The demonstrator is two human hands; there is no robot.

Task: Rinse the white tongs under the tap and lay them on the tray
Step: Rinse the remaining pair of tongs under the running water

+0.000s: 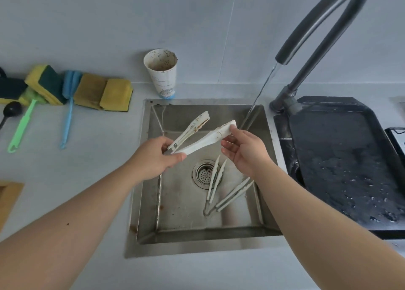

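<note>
Counter: pale grey worktop against a pale wall, with a steel sink (208, 232) set into it.
Tongs: I have the tongs (206, 138) above the sink, arms spread, brown grime on the far tips. They sit just left of the stream (260, 92) and, as far as I can see, not in it.
Left hand: my left hand (153, 158) pinches the hinge end, thumb on top.
Right hand: my right hand (245, 153) pinches the far tip of the right arm. The hands are apart, one at each end.
Slip risk: both holds are light pinches. Once the plastic is wet I expect it to slide, and a drop would land it among the spare tongs (235, 194) by the drain (205, 175).
Splash risk: the broad tip could fan the water onto the counter if I push it in flat.
Rinse risk: the left arm's grime may miss the water if only the right arm goes under.
Tap: the dark tap (285, 56) is running, far right of the sink.
Tray: the black tray (339, 158) lies right of the sink, beaded with water, so the tongs may skid on it.
Far edge: a stained cup (162, 75).
Left: sponges (98, 92), a blue brush (68, 118) and a green brush (22, 127).
</note>
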